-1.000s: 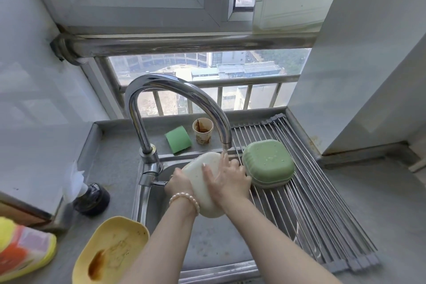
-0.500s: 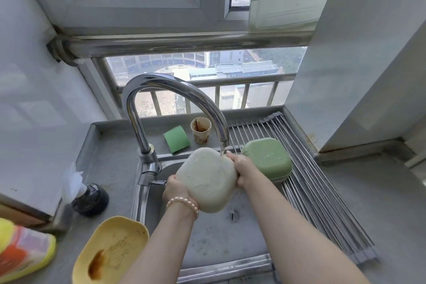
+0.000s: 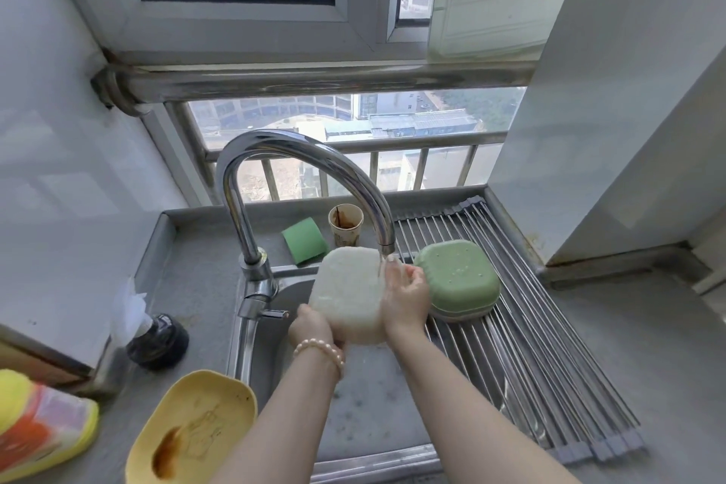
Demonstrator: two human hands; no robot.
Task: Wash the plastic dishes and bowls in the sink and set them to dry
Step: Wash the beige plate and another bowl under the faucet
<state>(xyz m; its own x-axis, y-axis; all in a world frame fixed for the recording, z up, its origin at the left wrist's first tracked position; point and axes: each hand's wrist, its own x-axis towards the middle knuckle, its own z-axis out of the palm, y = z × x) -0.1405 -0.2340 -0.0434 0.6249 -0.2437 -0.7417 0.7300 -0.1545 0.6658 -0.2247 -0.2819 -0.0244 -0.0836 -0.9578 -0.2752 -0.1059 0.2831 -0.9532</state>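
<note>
Both forearms reach forward over the sink (image 3: 251, 330), left hand (image 3: 310, 326) gripping the white bowl's (image 3: 349, 291) lower left edge, right hand (image 3: 406, 297) curled around its right edge. Bowl is tipped up under the faucet (image 3: 298, 165) spout, underside facing the camera, water running down near its right rim. Green bowl (image 3: 457, 279) sits upside down on the drying rack (image 3: 550, 365) just right of the right hand; stained yellow dish (image 3: 196, 432) on the bench at lower left.
</note>
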